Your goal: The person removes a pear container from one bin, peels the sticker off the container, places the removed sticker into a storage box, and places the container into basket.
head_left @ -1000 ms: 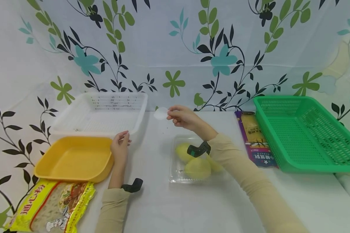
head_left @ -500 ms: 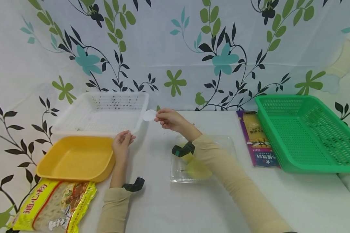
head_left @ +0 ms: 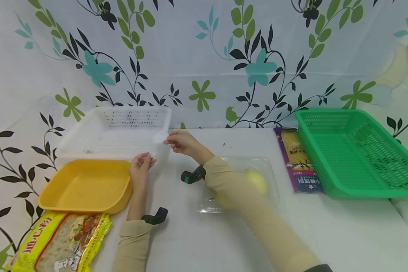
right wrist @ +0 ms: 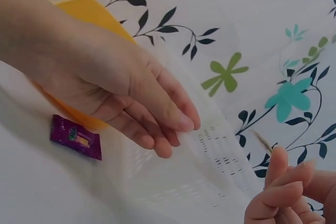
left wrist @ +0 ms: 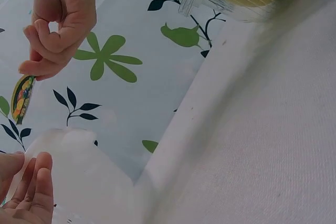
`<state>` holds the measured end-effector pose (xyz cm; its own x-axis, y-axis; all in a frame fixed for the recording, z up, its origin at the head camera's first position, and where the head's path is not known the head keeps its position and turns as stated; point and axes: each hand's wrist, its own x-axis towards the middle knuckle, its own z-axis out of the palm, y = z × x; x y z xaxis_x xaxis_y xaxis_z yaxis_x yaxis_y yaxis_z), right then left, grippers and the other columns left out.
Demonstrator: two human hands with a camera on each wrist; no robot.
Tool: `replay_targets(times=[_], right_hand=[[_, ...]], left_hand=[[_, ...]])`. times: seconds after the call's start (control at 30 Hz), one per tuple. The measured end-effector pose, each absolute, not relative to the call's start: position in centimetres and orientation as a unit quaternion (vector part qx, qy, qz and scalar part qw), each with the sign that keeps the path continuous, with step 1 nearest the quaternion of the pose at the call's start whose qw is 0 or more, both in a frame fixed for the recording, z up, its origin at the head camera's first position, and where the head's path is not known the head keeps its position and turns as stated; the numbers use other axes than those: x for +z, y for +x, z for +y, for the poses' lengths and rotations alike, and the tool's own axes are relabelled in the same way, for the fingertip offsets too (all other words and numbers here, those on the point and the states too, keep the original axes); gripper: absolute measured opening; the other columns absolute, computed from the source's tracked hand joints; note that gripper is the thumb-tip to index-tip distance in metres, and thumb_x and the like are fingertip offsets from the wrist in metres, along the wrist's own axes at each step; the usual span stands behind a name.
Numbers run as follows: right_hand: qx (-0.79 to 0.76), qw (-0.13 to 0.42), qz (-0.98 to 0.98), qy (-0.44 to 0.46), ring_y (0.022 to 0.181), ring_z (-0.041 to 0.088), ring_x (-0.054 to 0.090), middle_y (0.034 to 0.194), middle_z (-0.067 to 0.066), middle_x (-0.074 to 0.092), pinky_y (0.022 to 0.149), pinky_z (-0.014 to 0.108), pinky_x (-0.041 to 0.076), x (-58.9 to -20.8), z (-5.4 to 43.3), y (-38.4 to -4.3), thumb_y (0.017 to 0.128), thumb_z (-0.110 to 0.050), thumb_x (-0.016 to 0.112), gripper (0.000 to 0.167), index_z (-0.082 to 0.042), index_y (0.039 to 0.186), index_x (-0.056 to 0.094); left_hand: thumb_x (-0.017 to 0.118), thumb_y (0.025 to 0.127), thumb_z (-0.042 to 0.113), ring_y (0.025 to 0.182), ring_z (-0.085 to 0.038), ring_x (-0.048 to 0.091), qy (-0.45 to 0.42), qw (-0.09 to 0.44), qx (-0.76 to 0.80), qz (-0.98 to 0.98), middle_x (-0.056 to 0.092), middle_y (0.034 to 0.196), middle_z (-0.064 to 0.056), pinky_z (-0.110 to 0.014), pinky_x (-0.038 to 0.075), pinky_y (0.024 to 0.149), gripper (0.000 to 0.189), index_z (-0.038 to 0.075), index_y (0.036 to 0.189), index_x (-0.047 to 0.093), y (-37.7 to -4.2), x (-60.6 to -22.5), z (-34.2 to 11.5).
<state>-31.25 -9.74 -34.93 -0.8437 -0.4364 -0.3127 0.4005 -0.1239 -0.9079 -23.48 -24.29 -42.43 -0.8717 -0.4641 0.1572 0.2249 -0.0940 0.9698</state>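
right hand (head_left: 183, 143): shifted leftward since a second ago, now nearer the left hand (head_left: 141, 166)
round disc (left wrist: 22, 98): carried along in the pinch; in the head view it now overlaps the white basket's (head_left: 129, 155) right side
right sleeve (head_left: 255, 211): swung left across the clear box (head_left: 207, 209), uncovering a yellow fruit (head_left: 256, 181) at its right and hiding those further left
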Motion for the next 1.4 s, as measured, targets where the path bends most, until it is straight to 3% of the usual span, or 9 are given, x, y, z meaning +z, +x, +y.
replay_targets(times=[0.33,0.6,0.87,1.1,1.4], right_hand=[[-0.739,0.262,0.621,0.006,0.045,0.009,0.038,0.071,0.007,0.059,0.043,0.017,0.034,-36.0,-11.7,-31.0,0.087,-0.001,0.054,0.015,0.000,0.102,0.050],[-0.731,0.248,0.635,0.013,0.046,0.008,0.038,0.069,0.006,0.060,0.043,0.018,0.034,-37.1,-12.0,-31.1,0.087,-0.002,0.054,0.014,-0.001,0.101,0.052],[-0.739,0.244,0.628,-0.003,0.044,0.008,0.037,0.066,0.006,0.059,0.041,0.018,0.033,-37.4,-12.9,-30.1,0.087,0.001,0.053,0.009,-0.002,0.095,0.052],[-0.728,0.226,0.647,-0.001,0.046,0.007,0.039,0.074,0.009,0.063,0.043,0.018,0.034,-37.9,-13.5,-30.1,0.086,-0.002,0.055,0.013,-0.001,0.100,0.054],[-0.702,0.200,0.683,-0.018,0.045,0.008,0.040,0.072,0.009,0.064,0.044,0.019,0.035,-38.8,-14.0,-31.1,0.086,-0.004,0.055,0.015,-0.003,0.099,0.060]], left_hand=[[0.054,0.086,-0.004,0.066,-0.011,0.061,0.078,0.264,-0.737,-0.617,0.056,0.078,-0.012,-0.020,0.048,0.067,0.021,-0.018,0.100,0.049,-22.5,-40.8,-23.4],[0.062,0.080,-0.005,0.061,-0.012,0.061,0.094,0.305,-0.732,-0.602,0.055,0.071,-0.009,-0.021,0.049,0.062,0.028,-0.003,0.100,0.042,-23.5,-41.7,-24.0],[0.060,0.084,0.005,0.062,-0.012,0.061,0.110,0.326,-0.714,-0.610,0.055,0.074,-0.009,-0.020,0.049,0.063,0.033,-0.003,0.108,0.038,-23.9,-43.1,-24.8],[0.061,0.083,0.001,0.060,-0.013,0.060,0.107,0.341,-0.723,-0.592,0.055,0.074,-0.012,-0.021,0.049,0.062,0.033,0.001,0.104,0.036,-23.5,-43.0,-25.1],[0.058,0.084,0.000,0.063,-0.016,0.060,0.110,0.318,-0.726,-0.599,0.055,0.078,-0.014,-0.022,0.049,0.065,0.036,-0.003,0.110,0.033,-23.0,-42.3,-24.9]])
